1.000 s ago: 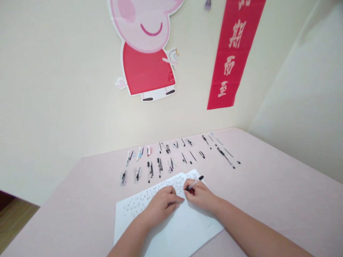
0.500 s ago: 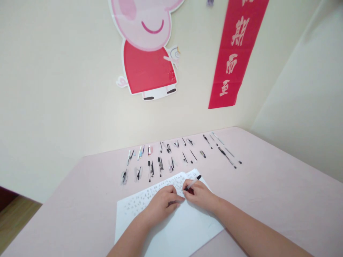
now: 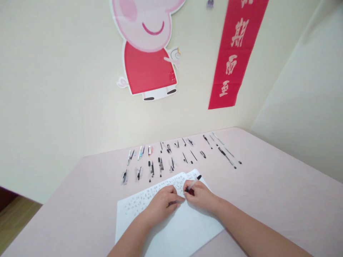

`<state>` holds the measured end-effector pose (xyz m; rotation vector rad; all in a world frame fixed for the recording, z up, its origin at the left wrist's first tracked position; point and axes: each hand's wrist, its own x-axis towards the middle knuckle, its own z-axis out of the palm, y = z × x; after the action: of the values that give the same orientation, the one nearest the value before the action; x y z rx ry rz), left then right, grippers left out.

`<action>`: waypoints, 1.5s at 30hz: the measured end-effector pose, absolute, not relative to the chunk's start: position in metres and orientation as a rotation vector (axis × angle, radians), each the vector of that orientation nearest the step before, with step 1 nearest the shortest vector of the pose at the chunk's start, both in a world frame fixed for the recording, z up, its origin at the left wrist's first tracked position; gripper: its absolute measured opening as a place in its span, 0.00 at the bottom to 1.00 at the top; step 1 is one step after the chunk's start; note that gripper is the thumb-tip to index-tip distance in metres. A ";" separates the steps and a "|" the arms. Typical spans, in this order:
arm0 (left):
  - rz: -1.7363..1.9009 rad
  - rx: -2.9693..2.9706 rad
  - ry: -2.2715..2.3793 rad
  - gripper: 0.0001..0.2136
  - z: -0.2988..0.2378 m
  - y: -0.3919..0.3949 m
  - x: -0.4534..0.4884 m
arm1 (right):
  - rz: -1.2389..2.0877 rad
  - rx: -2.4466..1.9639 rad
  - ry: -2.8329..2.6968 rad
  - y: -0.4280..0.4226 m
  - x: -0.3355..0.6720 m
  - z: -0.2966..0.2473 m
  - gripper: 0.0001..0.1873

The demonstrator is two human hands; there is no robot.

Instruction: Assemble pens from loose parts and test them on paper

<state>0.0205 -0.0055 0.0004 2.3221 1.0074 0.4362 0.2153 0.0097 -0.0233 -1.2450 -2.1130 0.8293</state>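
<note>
My right hand [image 3: 199, 195] is closed round a pen [image 3: 192, 183] with a clear barrel and a black end that points up and to the right. Its writing tip is hidden by my fingers, down at the paper. White sheets of paper [image 3: 171, 235] lie under both hands, with rows of small dark handwriting across the upper part. Resting on the sheet, my left hand [image 3: 164, 203] holds nothing. Its index finger and thumb stretch toward the right hand, slightly apart from each other.
Beyond the paper, several pens and pen parts [image 3: 160, 166] lie in rows on the pale pink table [image 3: 80, 203]. Farther right are more black pens [image 3: 226, 157]. A cartoon pig cutout [image 3: 150, 67] and a red banner [image 3: 234, 57] hang on the wall behind.
My right hand and the pen have shifted very slightly to the right over the paper. The left hand stays in place.
</note>
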 end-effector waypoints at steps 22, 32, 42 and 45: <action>0.437 2.318 1.002 0.10 0.004 -0.006 0.021 | 0.807 -1.237 -2.108 0.009 0.216 -0.022 0.06; 0.421 2.330 1.010 0.10 0.003 -0.006 0.020 | 0.832 -1.214 -2.133 0.011 0.218 -0.027 0.06; 0.429 2.327 1.016 0.10 0.004 -0.007 0.020 | 0.821 -1.192 -2.098 0.009 0.218 -0.024 0.06; 0.429 2.325 1.013 0.10 0.003 -0.007 0.020 | 0.812 -1.219 -2.003 0.011 0.219 -0.022 0.06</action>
<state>0.0202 -0.0065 0.0035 2.3251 1.0134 0.4290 0.2187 0.0115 -0.0224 -1.2193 -2.0026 0.8121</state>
